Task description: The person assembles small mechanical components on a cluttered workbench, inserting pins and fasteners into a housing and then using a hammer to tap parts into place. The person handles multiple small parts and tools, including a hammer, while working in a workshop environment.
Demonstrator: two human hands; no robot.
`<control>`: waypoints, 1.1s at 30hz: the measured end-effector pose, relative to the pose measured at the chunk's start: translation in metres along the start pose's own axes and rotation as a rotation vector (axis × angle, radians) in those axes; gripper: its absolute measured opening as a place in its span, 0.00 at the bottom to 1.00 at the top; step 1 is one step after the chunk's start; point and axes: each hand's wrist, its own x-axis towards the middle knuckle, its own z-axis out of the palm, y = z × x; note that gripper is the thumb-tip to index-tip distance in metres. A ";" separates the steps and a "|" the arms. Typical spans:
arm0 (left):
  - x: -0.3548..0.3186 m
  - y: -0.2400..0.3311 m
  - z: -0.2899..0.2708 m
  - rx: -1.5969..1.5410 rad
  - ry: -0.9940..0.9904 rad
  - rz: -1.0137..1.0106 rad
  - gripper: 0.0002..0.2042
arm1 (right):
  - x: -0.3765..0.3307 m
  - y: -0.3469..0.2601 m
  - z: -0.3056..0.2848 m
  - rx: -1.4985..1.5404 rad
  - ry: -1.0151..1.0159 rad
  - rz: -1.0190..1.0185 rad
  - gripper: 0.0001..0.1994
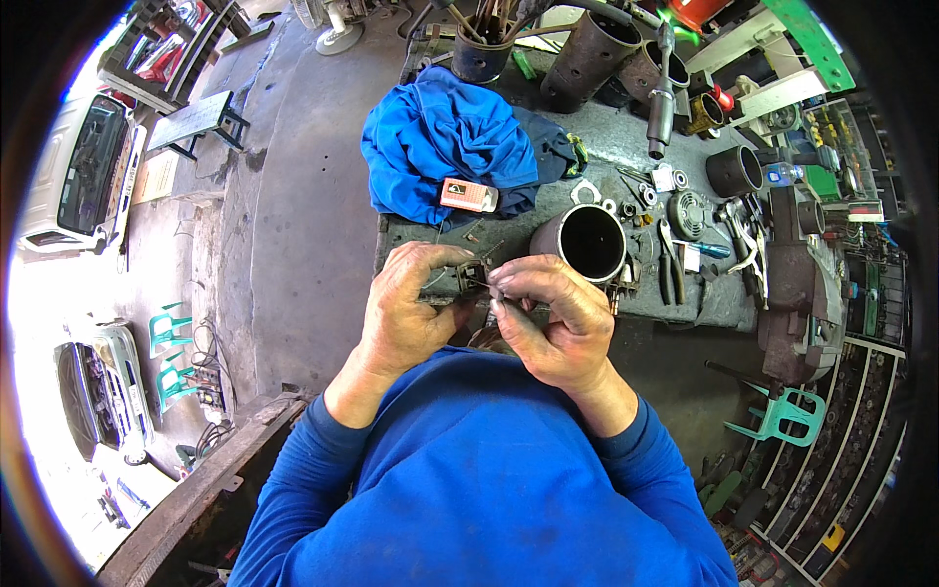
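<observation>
My left hand [399, 311] is closed around a small dark metal part [471, 278] with a squarish frame, held just in front of my chest at the bench's near edge. Thumb and fingertips of my right hand [559, 321] are pinched together against the part's right side. What they grip is too small to make out. A thin wire [434, 281] shows beside the left fingers. Right behind my right hand stands an open dark metal cylinder [550, 238]. Beyond my left hand, a small orange-and-white box [469, 195] rests on a bundled blue cloth [440, 137].
The grey bench [636, 147] carries black-handled pliers [670, 264], locking pliers [751, 245], a round vented cover [689, 213] and several washers. More metal cylinders [587, 61] stand at the back. A bench vise [794, 284] is at right, a green stool [787, 416] below it.
</observation>
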 end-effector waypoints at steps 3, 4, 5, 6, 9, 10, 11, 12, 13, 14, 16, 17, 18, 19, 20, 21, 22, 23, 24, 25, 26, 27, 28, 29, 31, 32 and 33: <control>0.000 0.000 0.000 -0.001 0.003 0.009 0.25 | 0.001 0.000 0.002 -0.028 0.014 -0.025 0.12; -0.001 0.000 -0.001 0.005 0.002 0.014 0.25 | 0.000 0.000 0.002 -0.032 0.010 -0.026 0.12; -0.001 0.000 -0.001 0.009 -0.001 0.015 0.25 | 0.000 -0.001 0.002 -0.033 0.004 -0.022 0.13; -0.001 0.000 -0.001 0.012 -0.002 0.013 0.25 | 0.000 0.000 0.002 -0.047 0.006 -0.032 0.13; -0.001 0.001 -0.001 0.028 0.001 -0.002 0.25 | -0.001 0.001 0.003 -0.087 -0.005 -0.031 0.14; -0.001 0.001 -0.001 0.036 0.002 0.000 0.25 | -0.002 0.001 0.003 -0.104 -0.016 -0.021 0.14; -0.001 0.001 0.000 0.043 0.003 0.003 0.25 | -0.003 0.001 0.003 -0.122 -0.027 -0.011 0.15; 0.000 0.000 0.000 0.048 0.003 0.001 0.24 | -0.004 0.001 0.003 -0.128 -0.020 -0.002 0.15; 0.000 0.000 0.000 0.062 0.009 0.003 0.24 | -0.005 0.002 0.004 -0.134 -0.013 0.007 0.15; 0.000 0.000 0.000 0.074 0.013 -0.001 0.24 | -0.007 0.002 0.004 -0.132 -0.005 0.013 0.14; 0.000 0.000 0.000 0.085 0.018 0.010 0.24 | -0.008 0.003 0.004 -0.126 0.006 0.029 0.14; 0.001 -0.001 0.000 0.086 0.019 0.024 0.24 | -0.009 0.003 0.003 -0.118 0.011 0.043 0.13; 0.001 -0.001 0.000 0.086 0.019 0.035 0.24 | -0.010 0.003 0.003 -0.124 0.016 0.057 0.13; 0.001 -0.001 0.001 0.087 0.022 0.040 0.24 | -0.010 0.004 0.003 -0.128 0.019 0.076 0.13; 0.001 -0.001 0.001 0.087 0.025 0.041 0.24 | -0.011 0.004 0.003 -0.133 0.028 0.090 0.13; 0.001 -0.001 0.001 0.086 0.026 0.038 0.24 | -0.012 0.004 0.003 -0.136 0.038 0.101 0.13; 0.001 0.000 0.001 0.086 0.034 0.036 0.24 | -0.013 0.003 0.003 -0.139 0.053 0.108 0.13; 0.000 0.000 0.001 0.085 0.040 0.030 0.24 | -0.014 0.003 0.003 -0.142 0.069 0.115 0.13; 0.000 0.000 0.002 0.086 0.045 0.019 0.24 | -0.014 0.003 0.003 -0.156 0.070 0.095 0.13; 0.000 0.000 0.001 0.081 0.043 0.020 0.24 | -0.014 0.004 0.002 -0.169 0.071 0.075 0.13; -0.001 0.000 0.001 0.079 0.039 0.015 0.24 | -0.014 0.004 0.001 -0.187 0.072 0.062 0.13; -0.001 0.000 0.001 0.079 0.036 0.007 0.24 | -0.015 0.004 0.002 -0.175 0.076 0.059 0.13; -0.002 0.000 0.001 0.067 0.033 -0.003 0.23 | -0.015 0.004 0.002 -0.167 0.079 0.062 0.13; -0.002 0.000 0.001 0.057 0.030 -0.016 0.23 | -0.016 0.003 0.002 -0.159 0.082 0.062 0.13; -0.003 0.000 0.000 0.048 0.028 -0.028 0.23 | -0.016 0.003 0.002 -0.151 0.079 0.061 0.14; -0.003 0.000 0.000 0.049 0.027 -0.026 0.23 | -0.017 0.003 0.002 -0.148 0.081 0.059 0.14; -0.003 0.001 0.000 0.049 0.026 -0.025 0.23 | -0.017 0.002 0.002 -0.149 0.081 0.057 0.14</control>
